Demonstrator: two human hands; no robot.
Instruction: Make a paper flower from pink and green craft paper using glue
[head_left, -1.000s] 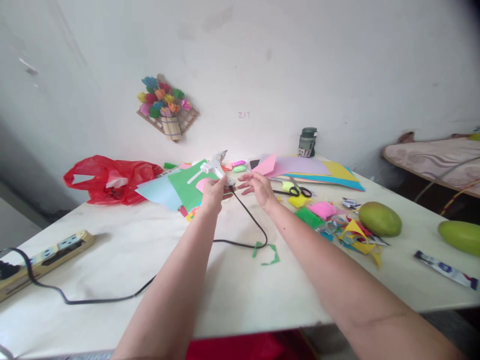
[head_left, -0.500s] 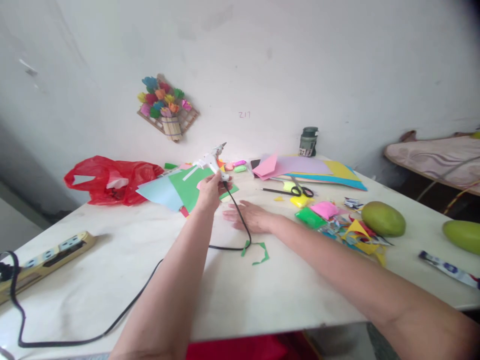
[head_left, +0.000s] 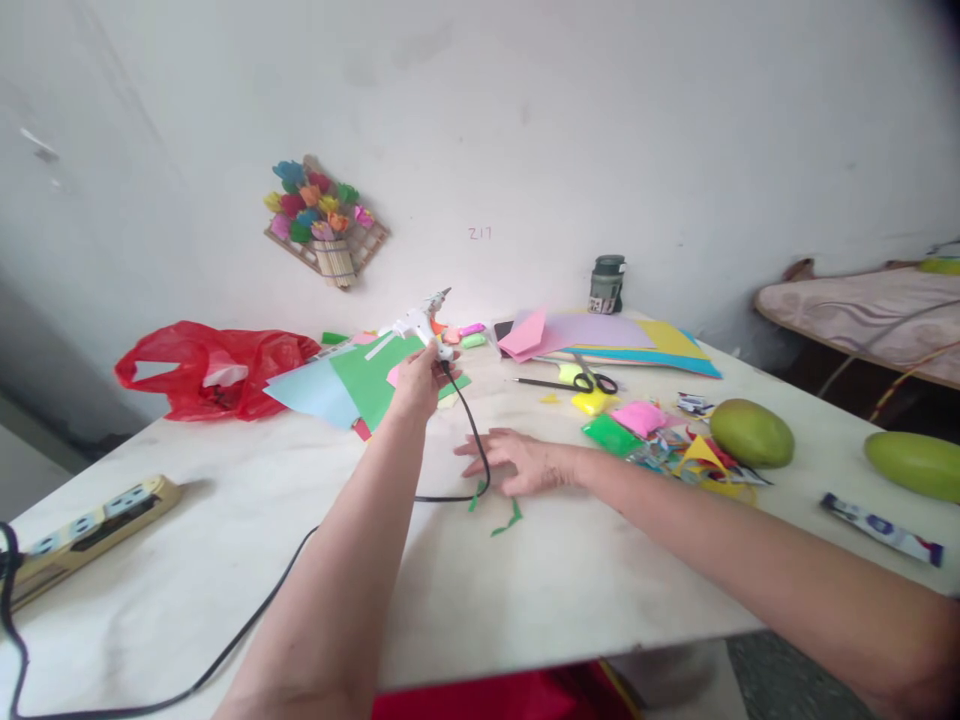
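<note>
- Over the green paper (head_left: 375, 378), toward the far side of the table (head_left: 600, 585), is a white glue gun (head_left: 420, 322), its nozzle pointing up and to the right.
- The left hand (head_left: 415, 386) has its fingers closed around the handle. If this grip turns loose, the nozzle may tip down and mark the sheets; whether it is hot, I cannot tell.
- The black cord (head_left: 442, 499) drops from the handle and bends beside the right hand (head_left: 525, 463). If these fingers catch the loop, they could pull the gun sideways.
- The right hand is palm down, fingers spread and apart, with nothing visible held. I cannot tell if it touches the cord.
- Green scraps (head_left: 514, 516) lie near it; sweeping could drag them along with the cord.
- Farther left, the power strip (head_left: 142, 497) could shift, I judge, if the cord becomes tight.
</note>
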